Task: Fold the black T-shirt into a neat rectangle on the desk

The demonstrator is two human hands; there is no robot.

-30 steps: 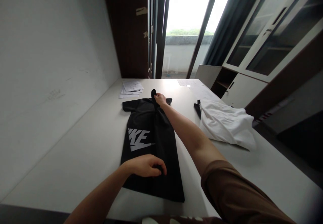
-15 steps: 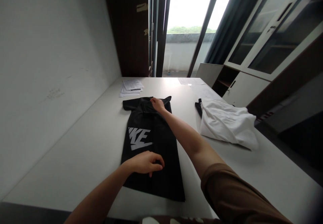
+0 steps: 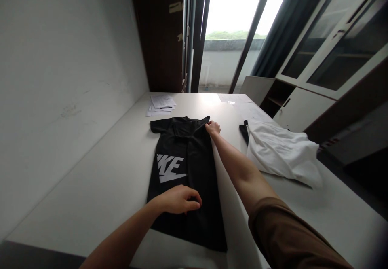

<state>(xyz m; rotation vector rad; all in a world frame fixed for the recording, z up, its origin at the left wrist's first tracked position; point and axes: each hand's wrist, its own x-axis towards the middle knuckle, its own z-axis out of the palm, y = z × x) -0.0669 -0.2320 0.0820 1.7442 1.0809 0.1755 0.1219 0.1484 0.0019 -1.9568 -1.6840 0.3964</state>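
Note:
A black T-shirt (image 3: 201, 172) with grey lettering lies lengthwise on the white table (image 3: 100, 180), its right side folded inward and one sleeve sticking out to the left. At the shirt's far right corner, near the shoulder, my right hand (image 3: 214, 128) pinches the fabric edge between thumb and fingers. Over the lower part of the shirt is my left hand (image 3: 181, 199), its fingers loosely bent and the thumb apart, with nothing in it. Whether its underside touches the cloth is hidden.
To the right lies a white garment (image 3: 280, 149) with black cloth under it. Papers (image 3: 162, 104) are stacked at the far left, and a sheet (image 3: 232, 98) lies at the far edge. A wall (image 3: 69, 79) borders the table's left; cabinets (image 3: 306, 103) stand beyond its right side.
My right hand has moved right from the collar area to the shirt's right shoulder edge. The left hand stays over the lower shirt. The view has shifted slightly.

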